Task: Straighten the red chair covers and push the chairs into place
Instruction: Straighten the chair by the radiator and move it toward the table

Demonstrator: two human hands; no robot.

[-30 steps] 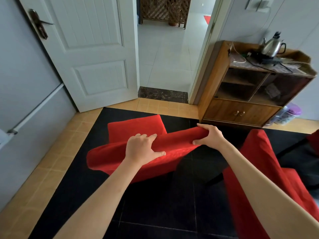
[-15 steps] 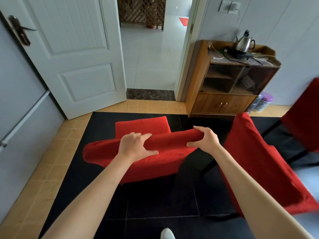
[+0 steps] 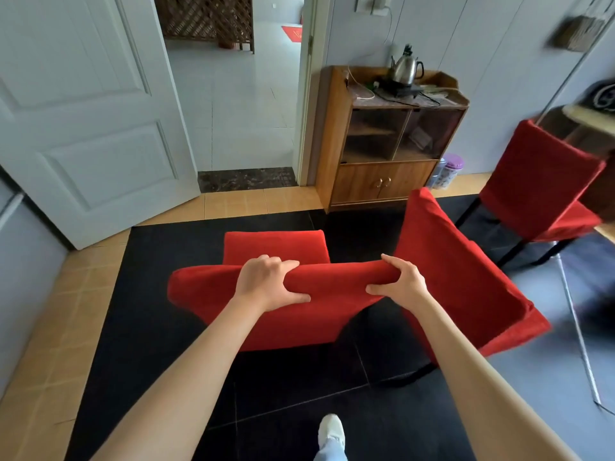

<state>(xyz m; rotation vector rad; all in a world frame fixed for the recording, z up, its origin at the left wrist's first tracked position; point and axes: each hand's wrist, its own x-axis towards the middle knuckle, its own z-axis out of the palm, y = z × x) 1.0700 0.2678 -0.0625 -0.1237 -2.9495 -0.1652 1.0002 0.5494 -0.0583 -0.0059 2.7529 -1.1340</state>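
Observation:
A chair in a red cover [image 3: 213, 294] stands in front of me on the black floor, its seat [image 3: 273, 244] facing away. My left hand [image 3: 269, 282] grips the top of its backrest near the middle. My right hand [image 3: 401, 282] grips the same top edge at its right end. A second red-covered chair [image 3: 466, 277] stands just to the right, turned sideways and close to my right forearm. A third red-covered chair [image 3: 539, 181] sits further right by a table.
A wooden cabinet [image 3: 382, 181] with a kettle [image 3: 404, 66] on top stands against the far wall. An open white door [image 3: 83, 128] is at the left beside a doorway. A thin metal pole [image 3: 575, 327] leans at the right. My shoe [image 3: 329, 427] shows below.
The view has swung right and pulled back, bringing the second and third chairs and my shoe into sight. Both hands keep their grip on the backrest top, which now looks more level.

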